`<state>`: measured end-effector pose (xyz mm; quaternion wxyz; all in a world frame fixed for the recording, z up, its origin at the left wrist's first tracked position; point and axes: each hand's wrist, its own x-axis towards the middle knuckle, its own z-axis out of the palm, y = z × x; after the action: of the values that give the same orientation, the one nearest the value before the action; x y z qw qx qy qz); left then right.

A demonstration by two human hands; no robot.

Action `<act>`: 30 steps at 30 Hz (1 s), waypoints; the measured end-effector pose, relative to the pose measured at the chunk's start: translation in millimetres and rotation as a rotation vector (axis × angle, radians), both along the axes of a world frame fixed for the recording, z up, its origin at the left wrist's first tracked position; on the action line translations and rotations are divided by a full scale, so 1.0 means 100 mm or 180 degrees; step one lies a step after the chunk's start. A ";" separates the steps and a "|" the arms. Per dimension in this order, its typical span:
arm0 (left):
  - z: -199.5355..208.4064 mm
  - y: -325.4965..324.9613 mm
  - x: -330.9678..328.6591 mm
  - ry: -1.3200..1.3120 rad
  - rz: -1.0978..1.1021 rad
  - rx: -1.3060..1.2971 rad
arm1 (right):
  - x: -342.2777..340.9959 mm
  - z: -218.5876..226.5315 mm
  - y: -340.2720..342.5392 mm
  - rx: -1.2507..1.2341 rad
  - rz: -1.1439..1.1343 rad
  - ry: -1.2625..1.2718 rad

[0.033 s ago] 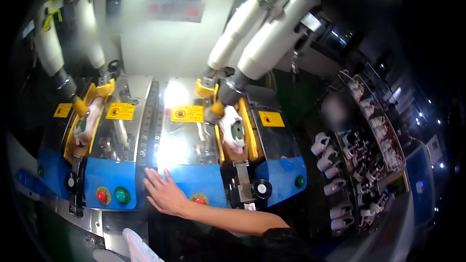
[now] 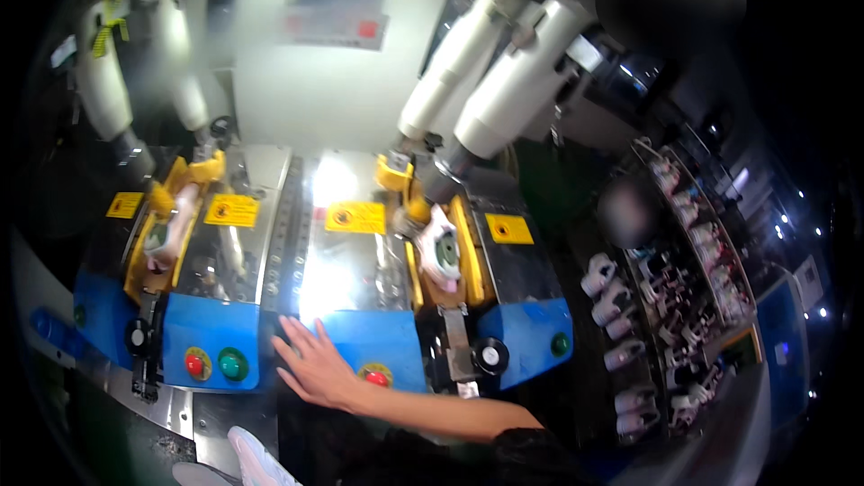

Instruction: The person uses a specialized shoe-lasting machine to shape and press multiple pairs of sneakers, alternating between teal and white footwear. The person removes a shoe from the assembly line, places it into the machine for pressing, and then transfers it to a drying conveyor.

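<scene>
Right hand (image 2: 315, 367): palm down, fingers spread wide; the grip is open with no object seen in it. The palm's contact with the blue front panel (image 2: 373, 342) cannot be confirmed; fingertips lie at the panel's left end. The left hand is out of view; its grip cannot be told.

From the right hand, the nearer shoe (image 2: 439, 247) lies between one and two o'clock, well apart, toe toward the operator, seated between yellow side pads (image 2: 471, 256). The second shoe (image 2: 164, 241) lies between ten and eleven o'clock, in the left station. A red button (image 2: 376, 377), domed and glossy, sits just past three o'clock, close to the wrist; a green button (image 2: 233, 364) sits at nine o'clock.

Materials: the nearer shoe has a white upper, a green-grey inner and a pinkish toe end. The deck plate (image 2: 351, 261) is flat, polished metal with strong glare. The white cylinders (image 2: 517, 81) at one o'clock are smooth tubes, tilted. The blue panel is smooth, with a matte look.
</scene>
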<state>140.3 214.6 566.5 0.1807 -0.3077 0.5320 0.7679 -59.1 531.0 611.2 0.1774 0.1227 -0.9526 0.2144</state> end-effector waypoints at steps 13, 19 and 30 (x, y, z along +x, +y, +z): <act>0.76 -0.71 1.00 0.0393 0.2731 -0.1006 | 1.64 -0.47 -1.64 -0.3358 0.1229 -0.2522; -0.81 -1.47 1.02 0.0505 0.2390 -0.3085 | 1.43 -0.80 -2.01 -0.3156 0.1183 -0.2262; -1.48 -2.07 0.45 0.0412 0.1285 0.0103 | 1.21 -0.77 -3.70 -0.2385 0.0832 -0.1931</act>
<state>185.6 7.2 418.7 -0.0065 -0.3551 0.4577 0.8151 61.5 160.8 534.6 -0.1042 0.1010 -0.7955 0.5883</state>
